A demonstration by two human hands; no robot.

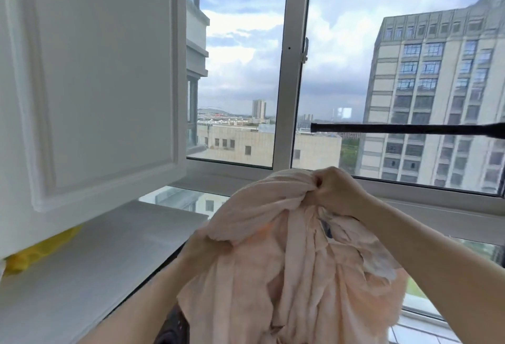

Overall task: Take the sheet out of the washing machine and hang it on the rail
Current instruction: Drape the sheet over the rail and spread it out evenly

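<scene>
While both hands work below the window, the pale pink sheet [295,261] hangs bunched between them: the right hand [334,190] grips a twisted top fold, the left hand [203,250] clutches a lower edge (partly hidden by cloth). Above, apart from the sheet, runs the black rail [404,128]; a white table [90,261] lies left.

Bright daylight pours in through the big white-framed window [289,70], so the cloudy sky looks nearly blown out. Wide-angle lens bends the grey high-rise building [437,97] at the right edge. Whole picture's kinda soft, shadows barely there.
</scene>
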